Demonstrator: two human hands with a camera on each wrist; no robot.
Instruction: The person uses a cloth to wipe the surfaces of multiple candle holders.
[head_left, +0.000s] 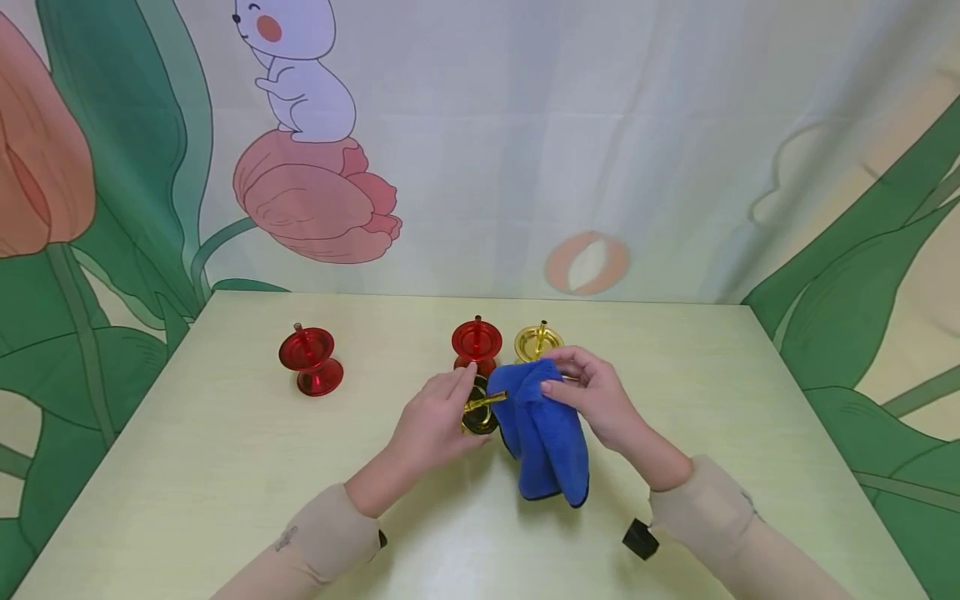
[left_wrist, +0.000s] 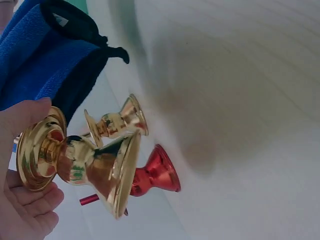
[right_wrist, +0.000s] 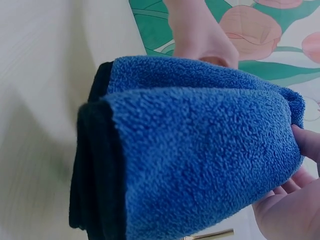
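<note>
My left hand grips a shiny gold candle holder by its dish, thumb on one side and fingers on the other. The holder is tilted, its flared foot clear of the hand in the left wrist view. Its thin central tube points toward the cloth in the head view. My right hand pinches a folded blue cloth with black edging between thumb and fingers. The cloth hangs down beside the gold holder and covers much of the right wrist view.
A second gold candle holder stands behind the cloth, partly hidden. Left of it is a red candle holder, and another red one stands farther left. The pale table meets a printed curtain at the back.
</note>
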